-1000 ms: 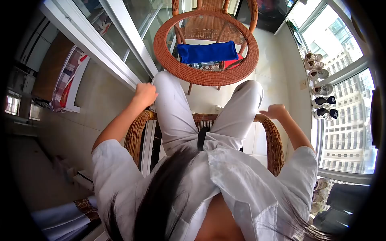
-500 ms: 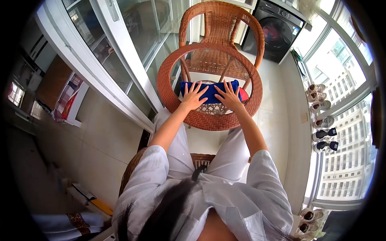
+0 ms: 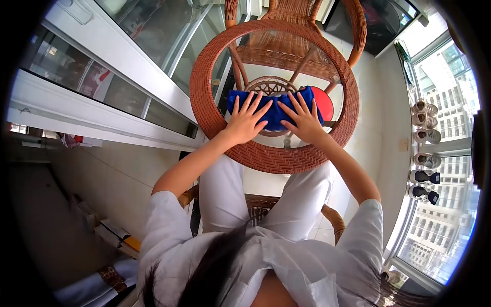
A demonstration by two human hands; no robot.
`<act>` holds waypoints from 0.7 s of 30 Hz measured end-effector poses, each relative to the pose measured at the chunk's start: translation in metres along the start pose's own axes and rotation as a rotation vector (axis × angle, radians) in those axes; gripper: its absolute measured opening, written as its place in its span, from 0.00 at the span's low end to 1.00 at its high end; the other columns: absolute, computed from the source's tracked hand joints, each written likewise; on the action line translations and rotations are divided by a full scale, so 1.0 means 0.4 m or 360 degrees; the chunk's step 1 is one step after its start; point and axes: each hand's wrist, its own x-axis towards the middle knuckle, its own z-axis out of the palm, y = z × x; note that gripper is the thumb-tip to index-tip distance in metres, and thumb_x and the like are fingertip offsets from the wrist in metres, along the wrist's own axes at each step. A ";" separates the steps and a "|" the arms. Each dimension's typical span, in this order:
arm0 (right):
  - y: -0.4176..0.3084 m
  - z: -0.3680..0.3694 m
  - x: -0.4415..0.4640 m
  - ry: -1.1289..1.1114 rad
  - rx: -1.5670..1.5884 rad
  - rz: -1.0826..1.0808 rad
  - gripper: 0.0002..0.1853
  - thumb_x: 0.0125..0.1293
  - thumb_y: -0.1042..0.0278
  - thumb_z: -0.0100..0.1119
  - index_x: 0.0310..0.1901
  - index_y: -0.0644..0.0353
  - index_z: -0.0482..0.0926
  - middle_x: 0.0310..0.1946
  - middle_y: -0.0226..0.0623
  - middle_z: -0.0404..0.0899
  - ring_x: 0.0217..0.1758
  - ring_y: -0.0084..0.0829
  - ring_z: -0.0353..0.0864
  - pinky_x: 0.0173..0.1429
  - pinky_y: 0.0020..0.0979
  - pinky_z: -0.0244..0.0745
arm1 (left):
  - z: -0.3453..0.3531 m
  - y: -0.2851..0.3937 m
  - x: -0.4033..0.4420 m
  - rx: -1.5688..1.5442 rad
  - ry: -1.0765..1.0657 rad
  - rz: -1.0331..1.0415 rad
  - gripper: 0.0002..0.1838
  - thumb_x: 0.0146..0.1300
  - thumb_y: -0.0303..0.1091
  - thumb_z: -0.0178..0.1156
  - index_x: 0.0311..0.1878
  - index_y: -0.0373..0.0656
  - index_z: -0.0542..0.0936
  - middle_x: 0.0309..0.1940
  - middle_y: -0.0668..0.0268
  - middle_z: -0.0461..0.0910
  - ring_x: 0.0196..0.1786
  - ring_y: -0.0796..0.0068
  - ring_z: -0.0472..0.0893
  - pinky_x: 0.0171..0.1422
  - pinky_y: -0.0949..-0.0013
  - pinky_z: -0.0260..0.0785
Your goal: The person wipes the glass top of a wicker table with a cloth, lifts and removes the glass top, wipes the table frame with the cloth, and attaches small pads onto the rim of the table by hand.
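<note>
Apparent step: left hand (image 3: 244, 123) and right hand (image 3: 309, 126) pressing cloth (image 3: 275, 118) on counter (image 3: 286, 161), fingers spread. Any lift calls for curling them.

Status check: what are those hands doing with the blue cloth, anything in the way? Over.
Left hand and right hand spread open on blue cloth. Cloth on round table. Nothing visibly blocking; red disc shows beside cloth.

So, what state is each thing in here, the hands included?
Blue cloth: folded into a band
Left hand: spread, palm down on the cloth
Right hand: spread, palm down on the cloth
Table: standing upright
Chair opposite: standing upright
Shoes: lined up in a row
Washing machine: partly out of view; can't tell if running
</note>
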 end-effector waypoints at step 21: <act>0.057 0.198 0.735 0.0389 -0.0079 0.0299 0.29 0.66 0.49 0.34 0.69 0.39 0.52 0.71 0.33 0.47 0.74 0.37 0.44 0.69 0.64 0.34 | -0.003 -0.449 0.357 0.0769 0.0111 -0.0477 0.28 0.68 0.43 0.38 0.70 0.51 0.54 0.72 0.63 0.46 0.74 0.68 0.45 0.75 0.51 0.32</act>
